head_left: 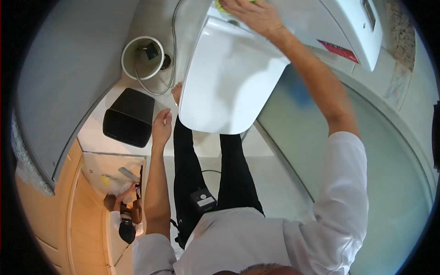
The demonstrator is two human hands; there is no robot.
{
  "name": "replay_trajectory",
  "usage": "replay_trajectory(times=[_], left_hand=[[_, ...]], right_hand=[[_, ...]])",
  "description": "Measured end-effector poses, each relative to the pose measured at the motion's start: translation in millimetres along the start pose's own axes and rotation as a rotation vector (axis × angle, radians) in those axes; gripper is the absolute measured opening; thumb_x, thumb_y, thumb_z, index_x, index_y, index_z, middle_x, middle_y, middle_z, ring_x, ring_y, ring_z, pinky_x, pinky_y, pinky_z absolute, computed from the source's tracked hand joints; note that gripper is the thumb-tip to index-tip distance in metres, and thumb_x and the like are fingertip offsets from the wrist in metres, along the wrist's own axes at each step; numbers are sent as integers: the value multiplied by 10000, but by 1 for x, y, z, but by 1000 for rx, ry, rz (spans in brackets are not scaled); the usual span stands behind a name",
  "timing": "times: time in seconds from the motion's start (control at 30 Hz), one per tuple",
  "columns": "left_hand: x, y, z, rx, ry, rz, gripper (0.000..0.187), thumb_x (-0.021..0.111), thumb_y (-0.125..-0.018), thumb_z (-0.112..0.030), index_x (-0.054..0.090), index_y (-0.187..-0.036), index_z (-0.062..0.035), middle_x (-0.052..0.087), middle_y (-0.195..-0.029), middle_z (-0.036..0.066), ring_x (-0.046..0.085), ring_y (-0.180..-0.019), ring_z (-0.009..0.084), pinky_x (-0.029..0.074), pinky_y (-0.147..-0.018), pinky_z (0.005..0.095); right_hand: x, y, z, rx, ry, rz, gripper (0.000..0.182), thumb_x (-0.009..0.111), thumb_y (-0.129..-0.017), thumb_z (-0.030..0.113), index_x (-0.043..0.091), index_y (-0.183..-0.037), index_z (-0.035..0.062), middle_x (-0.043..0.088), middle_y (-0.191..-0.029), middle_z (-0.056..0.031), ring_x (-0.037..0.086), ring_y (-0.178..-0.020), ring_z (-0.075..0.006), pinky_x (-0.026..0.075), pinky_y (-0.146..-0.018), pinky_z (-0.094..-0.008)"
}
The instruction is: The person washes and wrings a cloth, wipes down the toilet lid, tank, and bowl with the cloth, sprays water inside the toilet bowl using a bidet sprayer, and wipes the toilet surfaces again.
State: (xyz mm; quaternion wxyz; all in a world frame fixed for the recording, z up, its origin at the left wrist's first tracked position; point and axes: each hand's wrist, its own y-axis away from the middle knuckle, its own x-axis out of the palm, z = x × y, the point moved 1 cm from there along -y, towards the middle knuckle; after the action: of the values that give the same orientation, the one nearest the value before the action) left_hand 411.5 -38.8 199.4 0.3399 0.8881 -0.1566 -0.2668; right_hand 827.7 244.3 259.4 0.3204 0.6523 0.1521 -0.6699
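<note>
Yellow-green cloth (220, 7) under right hand (257, 17), exact grip unclear, at hinge end of white toilet lid (229, 78); left hand (161, 128) loosely open beside black waste bin (129, 118); trip risk from looped hose (158, 94) near bare foot (177, 93)

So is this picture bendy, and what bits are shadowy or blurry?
All in the head view: bendy sides with black corners; soft grey shadow on the white toilet lid; fuzzy blue patch at the cloudy panel; orange light, lower left.
</note>
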Motion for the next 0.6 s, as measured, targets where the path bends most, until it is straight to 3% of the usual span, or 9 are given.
replay_trajectory(times=[0.07,0.13,0.2,0.23,0.3,0.37,0.43,0.5,0.6], left_hand=[[12,-3,-14,1,42,-4,325,576,-1044,-211,666,-1291,-21,716,-1202,183,698,-1087,286,532,-949,368],[19,-17,-44,14,91,-31,332,574,-1041,-208,661,-1298,-16,706,-1236,201,695,-1108,329,531,-955,378],[30,-20,-78,102,230,-46,412,573,-1041,-217,584,-1400,-14,636,-1366,204,610,-1253,338,476,-1048,403],[38,-18,-86,100,232,-57,412,573,-1041,-217,584,-1400,-14,636,-1366,204,610,-1253,338,476,-1048,403],[50,-15,-99,158,-103,-139,572,588,-1020,-194,411,-1526,7,474,-1530,245,468,-1387,377,377,-1144,448],[73,-2,-97,168,-185,-242,583,603,-1007,-220,418,-1486,58,511,-1427,280,491,-1314,420,390,-1118,477],[83,3,-112,196,-263,-351,605,618,-994,-245,425,-1445,108,548,-1325,316,514,-1240,464,403,-1091,506],[82,6,-130,-66,-329,-328,584,627,-986,-237,442,-1394,139,539,-1273,323,521,-1185,469,408,-1054,511],[76,1,-119,24,-388,-350,473,635,-987,-266,526,-1265,101,566,-1198,300,541,-1137,446,425,-1009,504]], right_hand=[[-18,49,-9,-110,756,-183,579,678,-858,214,590,-1419,322,554,-1402,175,559,-1134,-118,472,-833,-319],[6,119,-13,52,561,-72,608,671,-860,206,562,-1448,314,555,-1416,154,557,-1164,-111,485,-890,-350],[13,185,3,401,393,98,535,663,-837,114,613,-1358,224,611,-1316,34,557,-1198,-247,452,-1002,-448],[9,210,17,608,249,18,541,702,-782,90,632,-1312,171,620,-1288,-70,552,-1177,-339,432,-1013,-521],[26,265,34,946,194,-256,538,718,-767,87,631,-1297,118,622,-1228,-165,543,-1183,-384,420,-1007,-548],[34,315,68,1153,184,-364,465,690,-813,68,634,-1274,72,622,-1175,-210,551,-1167,-399,412,-994,-566],[43,351,113,1433,22,-301,415,686,-843,55,632,-1254,26,618,-1150,-232,564,-1137,-428,425,-976,-556],[48,365,170,1653,-413,-385,379,681,-871,54,620,-1239,-16,615,-1133,-248,564,-1105,-453,433,-972,-542],[64,384,252,1724,-451,-311,370,676,-879,54,612,-1231,-38,601,-1111,-268,563,-1065,-461,441,-954,-532]])
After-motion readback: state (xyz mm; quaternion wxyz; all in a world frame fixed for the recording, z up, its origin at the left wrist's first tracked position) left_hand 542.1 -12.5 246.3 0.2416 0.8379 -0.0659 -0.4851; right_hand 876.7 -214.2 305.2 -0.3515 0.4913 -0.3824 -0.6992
